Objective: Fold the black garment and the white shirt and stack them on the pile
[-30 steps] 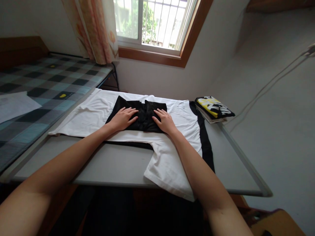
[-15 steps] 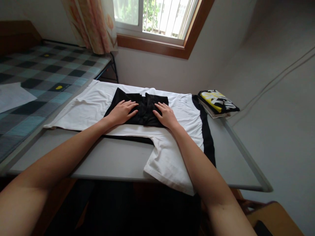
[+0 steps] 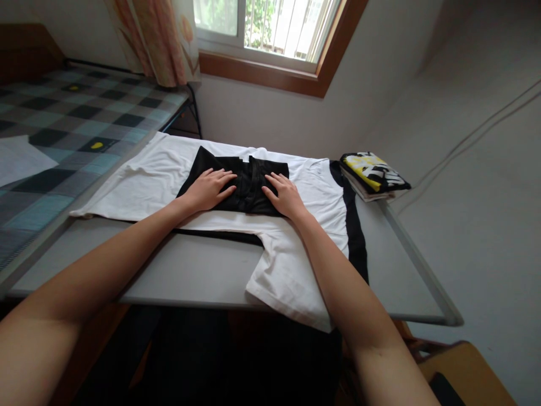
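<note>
A folded black garment (image 3: 244,197) lies on a white T-shirt (image 3: 135,175) spread over the table. My left hand (image 3: 210,189) rests flat on the garment's left part, fingers stretched toward its middle. On the right part lies my right hand (image 3: 284,193), its fingers apart and pressed down on the cloth. Neither hand grips anything. One sleeve of the T-shirt reaches over the table's front edge. Under the T-shirt, black cloth (image 3: 357,242) shows along the right side and in a thin strip at the front.
Folded clothes (image 3: 374,175) with a black, yellow and white print are stacked at the table's (image 3: 198,270) right end. A checked bed (image 3: 97,121) with paper sheets (image 3: 23,160) stands at the left. A wooden chair (image 3: 469,372) is at lower right, and a window (image 3: 274,34) is behind.
The view has shifted slightly. Both hands stay flat at the same places on the black garment, and the clothes look unchanged.
</note>
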{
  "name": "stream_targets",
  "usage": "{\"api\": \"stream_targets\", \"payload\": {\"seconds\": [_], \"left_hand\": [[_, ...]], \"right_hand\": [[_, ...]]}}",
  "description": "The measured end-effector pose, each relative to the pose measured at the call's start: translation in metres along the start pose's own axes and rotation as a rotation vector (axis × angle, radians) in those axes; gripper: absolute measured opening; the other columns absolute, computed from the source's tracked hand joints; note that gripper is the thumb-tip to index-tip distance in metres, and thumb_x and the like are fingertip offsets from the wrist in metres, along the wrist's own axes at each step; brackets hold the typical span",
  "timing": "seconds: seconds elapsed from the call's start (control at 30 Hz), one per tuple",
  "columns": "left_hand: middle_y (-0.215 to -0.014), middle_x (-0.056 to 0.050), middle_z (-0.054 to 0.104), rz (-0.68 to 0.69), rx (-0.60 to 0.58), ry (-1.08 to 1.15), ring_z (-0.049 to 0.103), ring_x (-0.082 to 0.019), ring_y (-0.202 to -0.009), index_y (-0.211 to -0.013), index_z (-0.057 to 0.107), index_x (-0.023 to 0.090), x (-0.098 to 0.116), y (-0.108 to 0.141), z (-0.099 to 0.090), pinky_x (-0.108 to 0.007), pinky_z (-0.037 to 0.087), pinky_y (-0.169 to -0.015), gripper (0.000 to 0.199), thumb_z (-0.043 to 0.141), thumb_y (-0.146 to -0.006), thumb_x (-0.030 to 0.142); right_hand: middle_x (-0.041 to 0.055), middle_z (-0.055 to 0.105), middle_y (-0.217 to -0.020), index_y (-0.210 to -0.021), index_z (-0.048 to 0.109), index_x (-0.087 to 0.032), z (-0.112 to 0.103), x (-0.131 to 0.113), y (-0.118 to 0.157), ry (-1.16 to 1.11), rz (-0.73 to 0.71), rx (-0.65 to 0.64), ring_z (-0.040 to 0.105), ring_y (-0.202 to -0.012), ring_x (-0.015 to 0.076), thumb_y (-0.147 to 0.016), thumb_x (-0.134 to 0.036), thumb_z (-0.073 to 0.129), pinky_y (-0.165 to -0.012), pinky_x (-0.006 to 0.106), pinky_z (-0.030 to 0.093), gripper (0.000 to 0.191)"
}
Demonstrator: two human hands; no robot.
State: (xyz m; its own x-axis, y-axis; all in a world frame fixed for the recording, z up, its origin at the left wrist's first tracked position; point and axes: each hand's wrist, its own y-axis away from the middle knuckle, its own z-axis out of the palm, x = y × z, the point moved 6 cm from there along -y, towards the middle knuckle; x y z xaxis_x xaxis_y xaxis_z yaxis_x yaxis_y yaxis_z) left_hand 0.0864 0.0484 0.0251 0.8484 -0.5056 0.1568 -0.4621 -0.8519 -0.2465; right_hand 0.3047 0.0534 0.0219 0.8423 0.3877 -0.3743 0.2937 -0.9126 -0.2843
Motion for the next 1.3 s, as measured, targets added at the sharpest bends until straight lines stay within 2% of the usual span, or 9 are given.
{"api": "stream_targets", "payload": {"seconds": [0.23,0.83,1.3], "left_hand": [[-0.154,-0.010,0.053,0.008,0.008,0.007,0.044,-0.025,-0.146,-0.145,0.054,0.019,-0.0001,0.0003,-0.0001,-0.046,0.025,-0.124,0.053,0.035,-0.103,0.045],[-0.154,-0.010,0.053,0.003,0.009,0.002,0.044,-0.025,-0.146,-0.145,0.054,0.019,0.0000,0.0000,-0.0005,-0.047,0.026,-0.124,0.053,0.036,-0.102,0.045],[-0.153,-0.010,0.053,-0.001,-0.002,0.001,0.044,-0.024,-0.146,-0.146,0.054,0.019,0.0020,0.0003,-0.0021,-0.046,0.026,-0.124,0.052,0.037,-0.103,0.044]], "right_hand": [[0.0115,0.052,-0.155,-0.146,0.059,-0.019,-0.0009,-0.0005,0.0004,0.010,-0.005,0.009,0.040,-0.148,0.0310,-0.101,-0.041,0.056,-0.122,0.049,0.032,0.050],[0.0091,0.052,-0.155,-0.145,0.060,-0.024,0.0009,0.0022,-0.0006,-0.009,-0.012,0.019,0.040,-0.148,0.0314,-0.101,-0.044,0.055,-0.122,0.052,0.032,0.049],[0.0111,0.052,-0.155,-0.145,0.059,-0.020,0.0004,0.0011,-0.0005,0.001,-0.012,0.018,0.040,-0.148,0.0313,-0.100,-0.042,0.056,-0.122,0.050,0.033,0.050]]}}
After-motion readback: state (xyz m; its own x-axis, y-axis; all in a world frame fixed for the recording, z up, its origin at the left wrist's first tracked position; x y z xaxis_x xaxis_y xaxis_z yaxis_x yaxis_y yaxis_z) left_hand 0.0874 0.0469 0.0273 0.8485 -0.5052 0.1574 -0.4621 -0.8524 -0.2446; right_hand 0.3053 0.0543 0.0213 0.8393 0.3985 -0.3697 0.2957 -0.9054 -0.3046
